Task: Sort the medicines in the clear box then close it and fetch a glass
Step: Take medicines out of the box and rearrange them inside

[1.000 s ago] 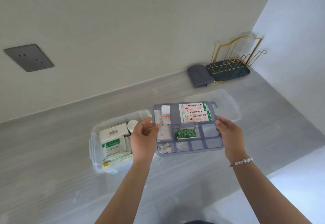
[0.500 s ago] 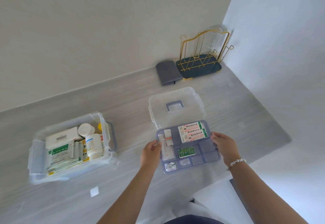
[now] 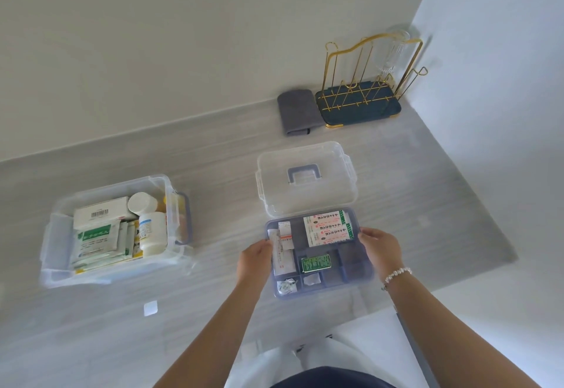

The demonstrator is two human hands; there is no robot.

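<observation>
A grey divided tray (image 3: 355, 268) with small medicine packets sits near the counter's front edge. My left hand (image 3: 254, 261) grips its left side and my right hand (image 3: 380, 249) grips its right side. Just behind it lies the clear lid (image 3: 306, 180) with a grey handle. The clear box (image 3: 55, 253), open and full of medicine boxes, sachets and white bottles, stands at the left. An upturned glass (image 3: 392, 52) hangs on the gold rack (image 3: 358, 104) in the far right corner.
A folded grey cloth (image 3: 297, 111) lies left of the rack. A small white square (image 3: 150, 308) lies on the grey counter (image 3: 213, 168) in front of the box. Walls close the back and right; the counter's edge runs along the front right.
The tray, held over the clear box a second ago, has been carried right and down to the counter in front of the lid. Both hands stay on its sides.
</observation>
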